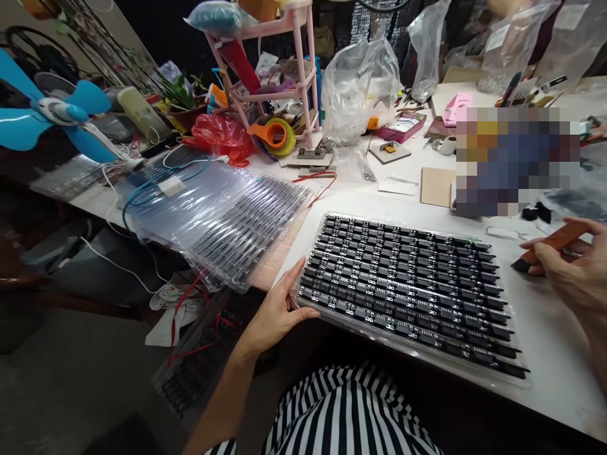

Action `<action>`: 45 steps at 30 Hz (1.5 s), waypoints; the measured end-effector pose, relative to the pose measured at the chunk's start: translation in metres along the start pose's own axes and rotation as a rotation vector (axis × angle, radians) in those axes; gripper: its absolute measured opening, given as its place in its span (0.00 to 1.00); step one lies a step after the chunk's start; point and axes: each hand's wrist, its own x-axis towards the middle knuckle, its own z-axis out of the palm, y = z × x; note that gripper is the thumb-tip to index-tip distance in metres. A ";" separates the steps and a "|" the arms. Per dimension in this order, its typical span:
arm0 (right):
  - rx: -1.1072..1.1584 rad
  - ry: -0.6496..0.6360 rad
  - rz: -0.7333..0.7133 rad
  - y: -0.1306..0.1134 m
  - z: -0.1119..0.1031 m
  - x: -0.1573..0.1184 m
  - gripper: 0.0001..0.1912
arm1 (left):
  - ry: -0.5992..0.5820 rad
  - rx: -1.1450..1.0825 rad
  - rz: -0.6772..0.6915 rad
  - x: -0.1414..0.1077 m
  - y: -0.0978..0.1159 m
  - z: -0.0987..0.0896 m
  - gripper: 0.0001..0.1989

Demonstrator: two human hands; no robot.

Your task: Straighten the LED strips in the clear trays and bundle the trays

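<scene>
The step seems to be steadying: the left hand (279,313), half curled, holds the edge of the clear tray (427,351) on the white table (554,404), the right hand (573,268) closely grips a brown tool (554,243), and the next move probably calls for firm support

Rack, pink, tiered (302,76): stood on a brightly lit white worktable (554,341). Dark surface (161,31): seen behind the rack. Potted plant (179,96): placed left of the rack. Fan, blue-bladed (57,110): set farther left of the rack. Floor, dim, greyish (61,392): seen below and left of the rack.
</scene>
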 end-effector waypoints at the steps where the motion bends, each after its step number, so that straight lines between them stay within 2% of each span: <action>1: -0.008 -0.009 0.005 -0.004 0.000 -0.002 0.35 | 0.016 0.005 0.004 0.000 0.000 0.001 0.44; 5: -0.019 -0.031 0.021 -0.016 -0.001 -0.007 0.35 | 0.067 0.022 0.017 0.006 -0.005 0.004 0.42; 8: -0.043 -0.028 0.037 -0.019 -0.002 -0.008 0.35 | 0.062 0.123 0.062 0.012 -0.005 0.004 0.40; 12: -0.016 -0.039 0.018 -0.010 -0.001 -0.003 0.36 | 0.008 0.387 0.104 0.017 0.003 0.002 0.42; 15: 0.032 -0.020 -0.006 0.003 0.001 0.003 0.37 | -0.044 0.504 0.101 0.019 0.012 0.003 0.46; 18: 0.056 -0.013 -0.028 0.011 0.002 0.006 0.37 | -0.085 0.548 0.101 0.021 0.017 0.008 0.46; 25: 0.074 -0.028 -0.050 0.017 0.002 0.007 0.30 | -0.026 0.586 0.123 0.019 0.014 0.013 0.41; 30: 0.067 -0.034 -0.067 0.019 0.002 0.005 0.31 | -0.012 0.627 0.165 0.019 0.011 0.014 0.45; 35: 0.064 -0.029 -0.053 0.017 0.000 0.003 0.31 | -0.047 0.758 0.218 0.018 0.010 0.019 0.46; 41: 0.058 -0.005 -0.059 0.019 0.001 0.005 0.33 | -0.001 0.958 0.192 0.016 0.009 0.025 0.46; 45: 0.051 -0.004 -0.064 0.019 0.002 0.005 0.32 | 0.022 0.955 0.200 0.015 0.008 0.030 0.46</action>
